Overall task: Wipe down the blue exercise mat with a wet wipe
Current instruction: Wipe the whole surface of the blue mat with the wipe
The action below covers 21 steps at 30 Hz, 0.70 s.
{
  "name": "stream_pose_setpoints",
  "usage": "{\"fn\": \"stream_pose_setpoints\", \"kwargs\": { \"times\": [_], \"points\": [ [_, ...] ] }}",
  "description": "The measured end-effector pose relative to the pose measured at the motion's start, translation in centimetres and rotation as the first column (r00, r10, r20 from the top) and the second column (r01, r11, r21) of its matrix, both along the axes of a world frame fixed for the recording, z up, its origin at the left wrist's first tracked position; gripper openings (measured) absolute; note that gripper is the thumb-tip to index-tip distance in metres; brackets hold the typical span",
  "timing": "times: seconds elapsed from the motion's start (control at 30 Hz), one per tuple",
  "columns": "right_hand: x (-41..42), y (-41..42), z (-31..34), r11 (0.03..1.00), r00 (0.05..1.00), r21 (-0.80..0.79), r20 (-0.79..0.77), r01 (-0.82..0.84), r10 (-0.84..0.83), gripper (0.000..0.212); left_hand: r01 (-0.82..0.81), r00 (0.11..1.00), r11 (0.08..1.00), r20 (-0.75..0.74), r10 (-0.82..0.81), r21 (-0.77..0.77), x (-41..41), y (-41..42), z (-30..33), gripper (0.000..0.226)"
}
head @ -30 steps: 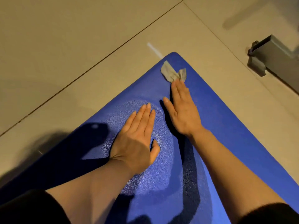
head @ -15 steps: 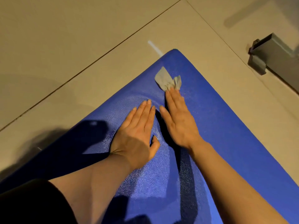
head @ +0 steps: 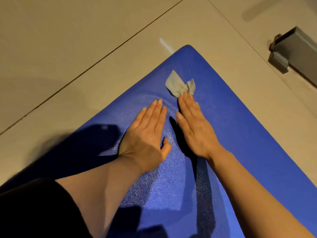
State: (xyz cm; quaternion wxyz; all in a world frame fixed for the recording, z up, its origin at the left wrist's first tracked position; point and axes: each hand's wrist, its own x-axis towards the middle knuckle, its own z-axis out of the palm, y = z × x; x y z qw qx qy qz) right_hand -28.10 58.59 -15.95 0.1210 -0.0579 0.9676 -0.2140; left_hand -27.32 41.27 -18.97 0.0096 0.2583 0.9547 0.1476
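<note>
Blue mat point(head: 231, 134) lies flat on the tiled floor point(head: 68, 48), its rounded corner pointing away. Left hand point(head: 147, 134) is palm down on the mat, fingers straight and pressed together, thumb out to the side. Right hand point(head: 197, 127) is flat beside it, fingers together, fingertips pinning a crumpled grey wet wipe point(head: 180, 85) near the far corner. Grey metal bracket point(head: 291, 50) on the floor, well apart.
</note>
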Motion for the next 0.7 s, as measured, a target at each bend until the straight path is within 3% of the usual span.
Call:
{"fn": "stream_pose_setpoints", "kwargs": {
  "times": [0.23,0.33,0.53,0.63,0.7],
  "points": [
    [-8.9,-2.7,-0.2,0.999,0.996,-0.021,0.087,0.029,-0.027,0.056,-0.023,1.000,0.999,-0.008,0.023,0.027,-0.1,0.0,-0.2,0.074],
    [-6.9,-1.8,0.0,0.999,0.996,-0.048,0.089,0.014,-0.009,0.055,-0.008,0.999,1.000,0.031,0.007,0.021,-0.1,0.0,-0.3,0.075],
    [5.0,-1.5,0.9,0.990,0.988,-0.051,0.089,0.134,-0.129,0.067,0.028,0.991,0.998,0.135,-0.020,-0.060,-0.3,0.0,0.4,0.081],
    [3.9,-3.5,0.8,0.979,0.971,-0.008,0.125,0.204,-0.202,0.063,0.033,0.992,0.995,0.127,-0.021,-0.095,-0.6,-0.1,1.0,0.075],
    [0.8,-4.7,0.8,0.979,0.968,0.018,0.147,0.202,-0.203,0.061,0.083,0.976,0.995,0.206,-0.069,-0.059,-0.9,-0.7,2.0,0.074]
  ]
}}
